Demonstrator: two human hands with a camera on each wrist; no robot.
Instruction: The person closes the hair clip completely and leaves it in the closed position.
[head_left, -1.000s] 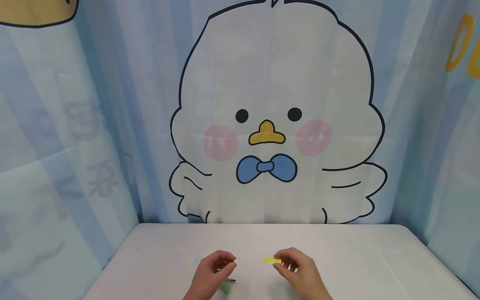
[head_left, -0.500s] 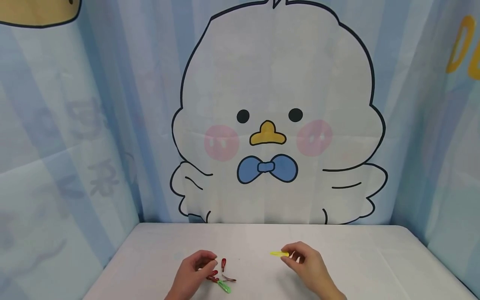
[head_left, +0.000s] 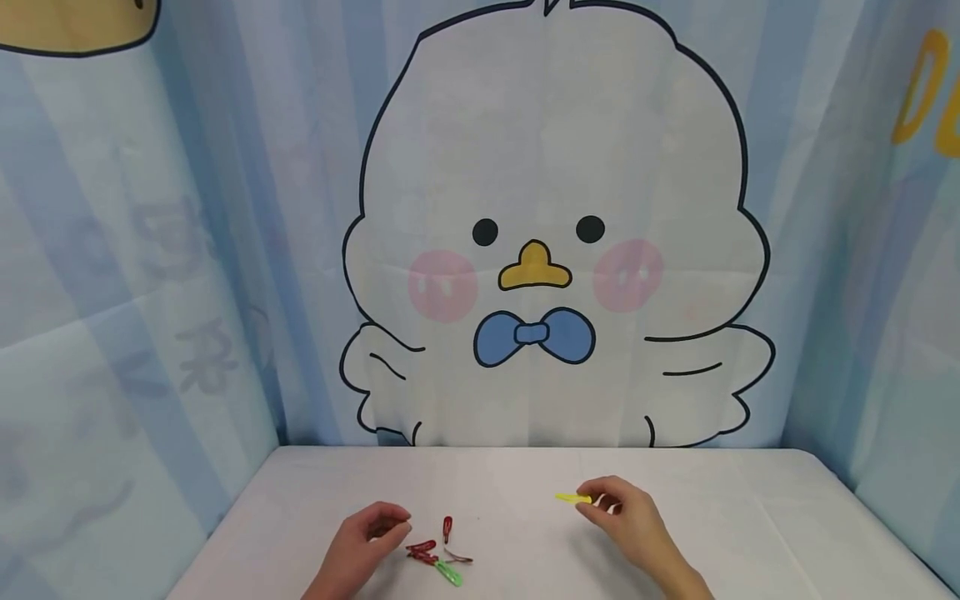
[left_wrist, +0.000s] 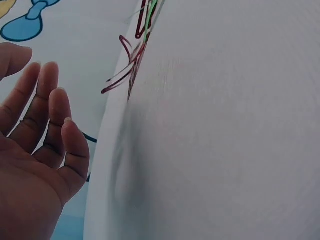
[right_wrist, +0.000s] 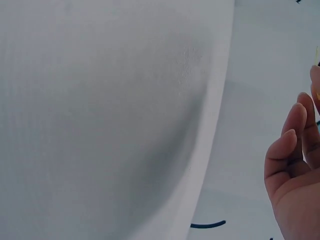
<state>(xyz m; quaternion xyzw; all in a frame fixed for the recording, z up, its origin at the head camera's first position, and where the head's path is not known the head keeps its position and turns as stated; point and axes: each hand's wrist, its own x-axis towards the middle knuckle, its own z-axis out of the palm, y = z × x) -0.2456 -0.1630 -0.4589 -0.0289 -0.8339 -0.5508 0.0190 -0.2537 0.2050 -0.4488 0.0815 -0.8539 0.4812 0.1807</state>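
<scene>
My right hand pinches a yellow snap hair clip between thumb and fingertips, raised over the right half of the table. Only a sliver of that clip shows at the edge of the right wrist view, past the fingers. My left hand is empty, its fingers loosely bent, just left of a small group of hair clips. In that group lie a green clip, several dark red clips and a thin brownish one. One red clip lies a little behind the others.
A white-covered table spans the front. Behind it hangs a backdrop with a large cartoon chick, and striped blue curtains close off the left and right sides.
My left hand has drawn back to the left, uncovering the red and green clips. My right hand has moved right and farther back, carrying the yellow hair clip.
</scene>
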